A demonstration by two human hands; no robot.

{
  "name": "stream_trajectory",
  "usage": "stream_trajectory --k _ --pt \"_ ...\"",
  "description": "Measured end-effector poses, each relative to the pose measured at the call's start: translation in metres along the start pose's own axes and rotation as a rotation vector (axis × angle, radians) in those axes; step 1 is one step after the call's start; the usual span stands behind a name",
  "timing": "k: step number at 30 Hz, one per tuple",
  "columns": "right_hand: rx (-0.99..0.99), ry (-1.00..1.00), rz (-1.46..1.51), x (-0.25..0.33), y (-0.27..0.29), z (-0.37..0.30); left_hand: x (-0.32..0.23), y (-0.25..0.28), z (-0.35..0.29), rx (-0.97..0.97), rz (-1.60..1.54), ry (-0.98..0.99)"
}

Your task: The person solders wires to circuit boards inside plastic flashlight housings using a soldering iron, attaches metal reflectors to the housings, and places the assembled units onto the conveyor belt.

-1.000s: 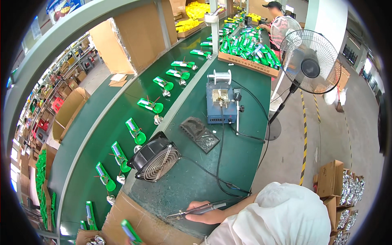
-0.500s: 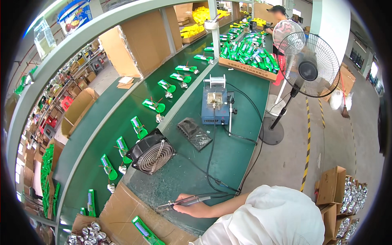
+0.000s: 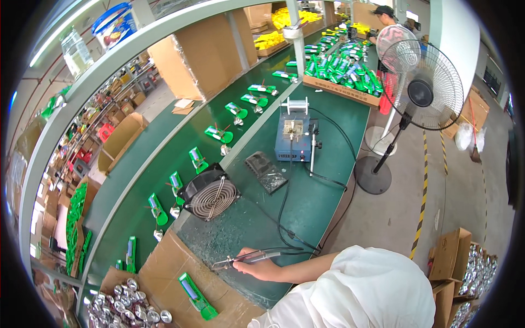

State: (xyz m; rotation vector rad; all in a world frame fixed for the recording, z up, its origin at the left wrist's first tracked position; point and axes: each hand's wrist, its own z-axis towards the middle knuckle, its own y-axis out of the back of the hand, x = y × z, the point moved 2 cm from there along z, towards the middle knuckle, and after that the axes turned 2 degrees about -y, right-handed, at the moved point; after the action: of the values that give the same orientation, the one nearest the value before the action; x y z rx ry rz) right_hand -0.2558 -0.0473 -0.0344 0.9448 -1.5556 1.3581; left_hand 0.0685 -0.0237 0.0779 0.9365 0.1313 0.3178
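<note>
My right hand point(image 3: 261, 269) is closed around a soldering iron point(image 3: 244, 257), its tip pointing left over the worn green bench by the cardboard sheet point(image 3: 175, 259). A black cable trails from the iron to a blue soldering station point(image 3: 291, 143) with a solder spool point(image 3: 295, 105) on top. On the cardboard, left of my hand and apart from it, lies a green flashlight-like housing point(image 3: 198, 298) with thin wires. At the lower left, a heap of shiny silver reflector cups point(image 3: 126, 307) fills a cardboard box. My left hand is out of view.
A small black fan point(image 3: 210, 194) and a dark tray point(image 3: 266, 172) stand on the bench. Green housings with silver cups line the belt point(image 3: 180, 150) beyond. At the back are a box of green housings point(image 3: 342, 90), a pedestal fan point(image 3: 421, 93) and a person point(image 3: 385, 22).
The view has shifted, so the bench and belt sit further right and more of the silver cups shows. My right hand keeps hold of the soldering iron, nearly in place.
</note>
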Motion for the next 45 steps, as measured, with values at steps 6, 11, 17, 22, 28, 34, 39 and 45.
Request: stream_trajectory --k 6,11,17,22,28,34,39,45 --pt "0.035 -0.035 0.004 -0.002 0.0 -0.002 -0.018 -0.006 -0.056 0.199 -0.285 -0.55" --pt "-0.035 -0.001 -0.151 0.009 0.0 -0.005 -0.014 -0.024 -0.063 0.338 -0.481 -0.218" --pt "0.024 -0.027 -0.166 0.027 -0.016 -0.015 -0.02 -0.052 -0.055 0.436 -0.343 -0.134" --pt "0.094 -0.009 -0.175 0.028 -0.022 -0.024 -0.023 -0.036 -0.057 0.527 -0.775 0.084" --pt "0.354 0.187 -0.252 0.024 -0.049 -0.027 -0.038 -0.033 -0.058 0.651 -0.999 0.335" --pt "0.391 0.196 -0.499 0.016 -0.059 -0.026 -0.045 -0.039 -0.065 0.52 -1.033 0.271" --pt "0.312 0.217 -0.42 0.007 -0.064 -0.024 -0.048 -0.041 -0.062 0.449 -1.006 0.157" --pt "0.351 0.163 -0.456 0.009 -0.065 -0.024 -0.049 -0.042 -0.061 0.456 -1.003 0.134"
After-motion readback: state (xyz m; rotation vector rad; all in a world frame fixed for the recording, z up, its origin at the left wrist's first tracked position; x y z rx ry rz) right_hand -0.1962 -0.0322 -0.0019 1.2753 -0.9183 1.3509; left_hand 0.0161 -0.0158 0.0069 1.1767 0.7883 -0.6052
